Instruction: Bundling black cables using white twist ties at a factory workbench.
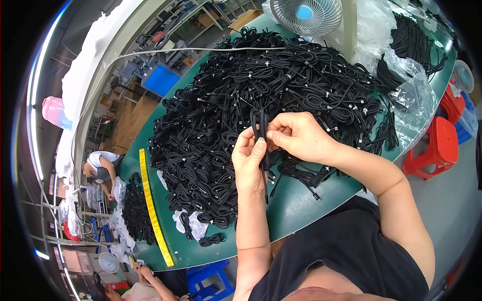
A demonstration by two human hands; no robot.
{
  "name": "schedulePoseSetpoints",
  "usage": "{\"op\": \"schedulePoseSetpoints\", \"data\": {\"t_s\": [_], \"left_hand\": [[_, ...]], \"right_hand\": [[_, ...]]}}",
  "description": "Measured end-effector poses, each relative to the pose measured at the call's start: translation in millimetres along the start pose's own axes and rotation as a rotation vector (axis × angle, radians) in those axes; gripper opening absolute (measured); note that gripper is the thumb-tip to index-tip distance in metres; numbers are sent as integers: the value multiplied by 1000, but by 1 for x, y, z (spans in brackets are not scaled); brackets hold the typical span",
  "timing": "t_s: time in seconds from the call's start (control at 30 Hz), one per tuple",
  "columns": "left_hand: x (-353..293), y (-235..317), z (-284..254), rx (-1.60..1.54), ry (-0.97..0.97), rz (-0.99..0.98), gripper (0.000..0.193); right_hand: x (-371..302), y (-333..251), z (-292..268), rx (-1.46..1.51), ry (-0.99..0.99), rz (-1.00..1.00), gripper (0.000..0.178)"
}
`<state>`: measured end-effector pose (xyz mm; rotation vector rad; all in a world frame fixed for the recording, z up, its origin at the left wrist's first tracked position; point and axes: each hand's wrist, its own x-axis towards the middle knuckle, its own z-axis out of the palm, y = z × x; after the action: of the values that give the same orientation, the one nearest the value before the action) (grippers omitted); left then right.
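A coiled black cable bundle [259, 120] stands upright in my left hand [247, 158], the thumb pressed across its front and the fingers behind. Its loops rise above the hand and loose ends hang down along the wrist. Close against the bundle's right side, my right hand [301, 136] is closed in a pinch. Whatever lies between those fingertips is too small or hidden to make out. Both hands are over the near part of a large heap of coiled black cables [216, 115], many with shiny metal plugs, on a green table [311, 193].
A yellow strip [153, 205] crosses the table at left, with a smaller cable pile [136, 210] beyond it. Clear plastic bags [414, 95] and a fan [306, 15] are at the back. Red stools [434, 145] stand right. Two people sit or stand at left.
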<state>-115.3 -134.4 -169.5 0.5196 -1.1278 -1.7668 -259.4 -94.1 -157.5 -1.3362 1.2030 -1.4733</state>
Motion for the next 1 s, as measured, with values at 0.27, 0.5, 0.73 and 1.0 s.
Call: {"op": "schedulePoseSetpoints", "data": {"t_s": [0.27, 0.5, 0.73, 1.0], "left_hand": [[8, -5, -8, -158, 129, 9, 27], [8, 5, -12, -186, 49, 66, 26], [7, -15, -6, -197, -17, 117, 30], [4, -12, 0, -249, 24, 174, 29]], "right_hand": [[-28, 5, 15, -798, 82, -536, 25], [-17, 2, 5, -863, 219, -578, 10], [-9, -6, 8, -717, 333, -575, 10], [-14, 3, 6, -664, 21, -441, 11]]}}
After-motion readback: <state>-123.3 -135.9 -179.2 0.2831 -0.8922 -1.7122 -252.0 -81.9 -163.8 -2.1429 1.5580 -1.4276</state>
